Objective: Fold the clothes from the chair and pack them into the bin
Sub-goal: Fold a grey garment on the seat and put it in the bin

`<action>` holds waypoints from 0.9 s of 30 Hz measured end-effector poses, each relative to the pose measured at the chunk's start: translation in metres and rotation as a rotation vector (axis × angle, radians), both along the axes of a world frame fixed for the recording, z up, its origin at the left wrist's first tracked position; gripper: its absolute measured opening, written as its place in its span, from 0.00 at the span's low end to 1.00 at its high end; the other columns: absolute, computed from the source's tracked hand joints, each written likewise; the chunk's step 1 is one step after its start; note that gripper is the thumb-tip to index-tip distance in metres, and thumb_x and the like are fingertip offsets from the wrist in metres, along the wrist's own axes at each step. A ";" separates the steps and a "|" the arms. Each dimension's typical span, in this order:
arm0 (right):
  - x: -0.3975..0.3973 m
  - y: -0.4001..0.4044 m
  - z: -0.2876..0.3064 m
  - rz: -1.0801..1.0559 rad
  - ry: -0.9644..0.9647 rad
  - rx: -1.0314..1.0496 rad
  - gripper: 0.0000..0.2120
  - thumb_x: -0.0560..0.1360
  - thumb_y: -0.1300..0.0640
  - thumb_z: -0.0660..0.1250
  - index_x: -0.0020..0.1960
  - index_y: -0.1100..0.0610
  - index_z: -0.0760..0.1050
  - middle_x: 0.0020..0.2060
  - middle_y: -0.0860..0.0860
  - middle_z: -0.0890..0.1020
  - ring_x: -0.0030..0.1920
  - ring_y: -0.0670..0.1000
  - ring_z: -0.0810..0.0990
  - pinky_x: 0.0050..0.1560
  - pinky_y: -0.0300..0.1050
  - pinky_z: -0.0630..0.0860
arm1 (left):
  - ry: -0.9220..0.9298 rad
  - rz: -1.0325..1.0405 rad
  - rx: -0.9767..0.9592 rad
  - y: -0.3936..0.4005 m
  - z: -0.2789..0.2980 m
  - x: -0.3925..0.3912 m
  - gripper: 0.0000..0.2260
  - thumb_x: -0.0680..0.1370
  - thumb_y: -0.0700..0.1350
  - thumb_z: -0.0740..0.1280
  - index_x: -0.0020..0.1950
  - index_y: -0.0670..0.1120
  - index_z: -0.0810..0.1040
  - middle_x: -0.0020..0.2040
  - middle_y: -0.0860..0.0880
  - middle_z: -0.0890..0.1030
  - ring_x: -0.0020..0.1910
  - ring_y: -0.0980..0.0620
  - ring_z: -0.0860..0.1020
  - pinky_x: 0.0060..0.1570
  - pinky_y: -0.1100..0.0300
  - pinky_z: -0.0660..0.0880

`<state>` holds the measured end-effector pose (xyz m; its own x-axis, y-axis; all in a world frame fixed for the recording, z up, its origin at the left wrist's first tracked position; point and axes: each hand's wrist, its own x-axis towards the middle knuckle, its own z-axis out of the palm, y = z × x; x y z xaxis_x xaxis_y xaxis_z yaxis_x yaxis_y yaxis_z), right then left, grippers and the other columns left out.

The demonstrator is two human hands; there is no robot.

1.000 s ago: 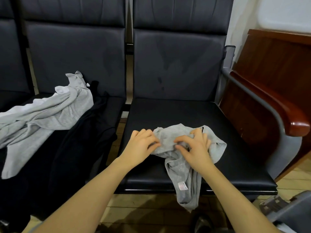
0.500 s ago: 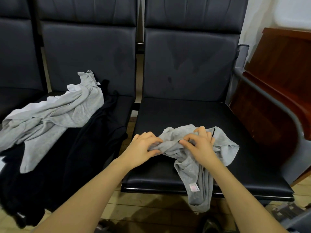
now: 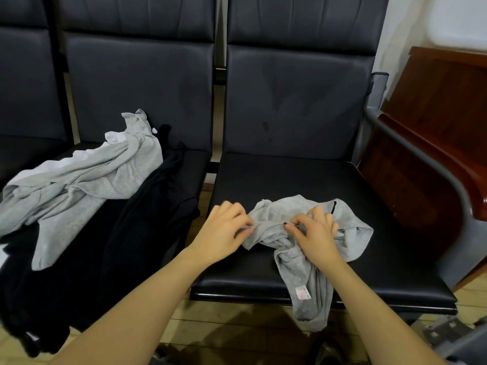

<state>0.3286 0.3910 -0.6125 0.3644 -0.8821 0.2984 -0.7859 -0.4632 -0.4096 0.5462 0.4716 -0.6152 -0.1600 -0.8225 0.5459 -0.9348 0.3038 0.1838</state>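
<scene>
The small crumpled light-grey cotton garment (image 3: pixel 303 233) lies near the front edge of the black padded chair seat (image 3: pixel 303 180), with one end draped over that edge toward the wooden plank floor (image 3: pixel 224 325). Behind it the seat is bare up to the backrest, and to its right there is open seat as far as the grey metal armrest (image 3: pixel 421 159), beside a reddish-brown wooden cabinet (image 3: pixel 434 122).

The garment is bunched and wrinkled, with a small pink-and-white label (image 3: pixel 301 291) on the hanging part.

The left hand (image 3: pixel 224 233) pinches the garment's left edge with curled fingers; it is slightly blurred. The right hand (image 3: pixel 313 230) grips a fold at the middle, fingers bent.

Three chair seats show. On the middle seat (image 3: pixel 189 164) lie two more garments: a large light-grey garment (image 3: pixel 87 185) over a black garment (image 3: pixel 118 246).
</scene>
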 end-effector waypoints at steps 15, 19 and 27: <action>-0.030 0.005 0.008 0.120 -0.251 0.132 0.15 0.81 0.61 0.55 0.60 0.49 0.76 0.45 0.41 0.67 0.50 0.43 0.67 0.56 0.37 0.63 | -0.151 0.006 0.124 0.003 -0.011 -0.013 0.10 0.68 0.52 0.76 0.45 0.51 0.82 0.43 0.53 0.74 0.43 0.50 0.73 0.41 0.60 0.66; -0.040 0.010 0.018 0.126 -0.335 0.120 0.13 0.79 0.64 0.61 0.62 0.56 0.75 0.46 0.42 0.72 0.47 0.36 0.72 0.50 0.27 0.69 | -0.199 0.024 0.120 0.003 -0.014 -0.019 0.12 0.63 0.50 0.79 0.43 0.51 0.82 0.39 0.56 0.79 0.41 0.54 0.78 0.38 0.63 0.71; -0.045 0.017 0.024 0.064 -0.394 0.150 0.11 0.76 0.61 0.68 0.58 0.55 0.76 0.52 0.43 0.77 0.49 0.36 0.74 0.47 0.19 0.66 | -0.008 0.131 0.277 0.010 -0.011 -0.027 0.13 0.78 0.51 0.64 0.61 0.51 0.77 0.58 0.55 0.78 0.61 0.54 0.70 0.58 0.61 0.59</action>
<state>0.2836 0.4084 -0.5887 0.3039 -0.9055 0.2962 -0.5272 -0.4188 -0.7394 0.5195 0.4812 -0.6260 -0.0463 -0.9538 0.2969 -0.9644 0.1202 0.2358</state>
